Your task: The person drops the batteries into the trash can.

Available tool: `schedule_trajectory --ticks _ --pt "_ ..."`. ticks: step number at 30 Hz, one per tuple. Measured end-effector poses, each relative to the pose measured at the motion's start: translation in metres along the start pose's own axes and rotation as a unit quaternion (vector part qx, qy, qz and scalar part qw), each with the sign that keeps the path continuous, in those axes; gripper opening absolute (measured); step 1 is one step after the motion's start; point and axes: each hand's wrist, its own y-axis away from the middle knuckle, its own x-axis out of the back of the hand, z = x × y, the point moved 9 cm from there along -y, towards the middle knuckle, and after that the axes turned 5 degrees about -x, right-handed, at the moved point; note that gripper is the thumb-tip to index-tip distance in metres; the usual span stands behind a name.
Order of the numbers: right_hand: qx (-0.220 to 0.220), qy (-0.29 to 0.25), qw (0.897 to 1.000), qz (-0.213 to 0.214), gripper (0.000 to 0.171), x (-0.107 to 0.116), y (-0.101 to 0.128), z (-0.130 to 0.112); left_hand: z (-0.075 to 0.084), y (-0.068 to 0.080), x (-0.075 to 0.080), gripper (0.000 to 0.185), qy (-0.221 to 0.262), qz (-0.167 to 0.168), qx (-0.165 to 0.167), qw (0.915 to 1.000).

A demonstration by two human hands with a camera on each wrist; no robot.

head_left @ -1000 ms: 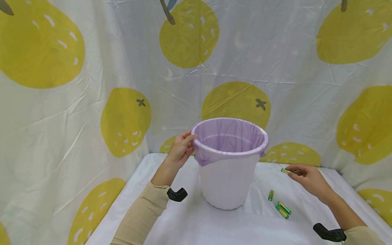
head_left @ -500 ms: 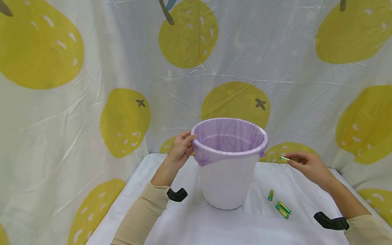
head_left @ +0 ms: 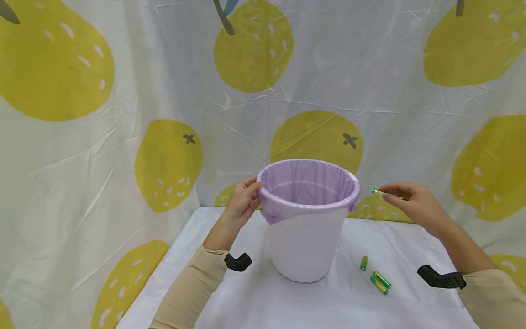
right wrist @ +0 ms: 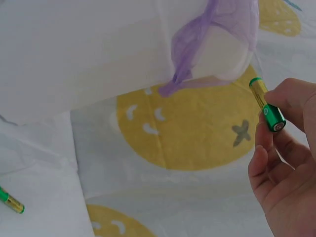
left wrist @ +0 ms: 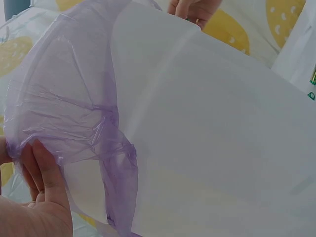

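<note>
A white trash can [head_left: 306, 246] stands upright on the table, lined with a sheer purple bag [head_left: 308, 183] folded over its rim. My left hand [head_left: 241, 201] grips the rim at the left, thumb on the outer edge; in the left wrist view its fingers press against the bag's overhang. Right of the can, my right hand [head_left: 415, 205] pinches a green and gold battery [right wrist: 266, 104] between thumb and fingers, raised to about rim height and apart from the can. Beneath it, several similar batteries [head_left: 379, 284] lie on the table, one [head_left: 364, 262] a little nearer the can.
A white cloth covers the table [head_left: 246, 301]. Behind and at the sides hangs a pale curtain [head_left: 230, 109] printed with yellow fruit. Black wrist cameras [head_left: 238, 262] sit on both sleeves.
My right hand has risen from low over the table to about rim height, moving slightly left with the battery. The left hand and the trash can have stayed put.
</note>
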Motion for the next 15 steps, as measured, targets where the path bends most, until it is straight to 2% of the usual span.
schedule_trajectory --ticks 15 --pt "0.023 -0.002 1.0 -0.012 0.027 -0.001 -0.03 -0.041 0.0 0.0 0.001 0.046 -0.001 0.005 -0.001 1.0"
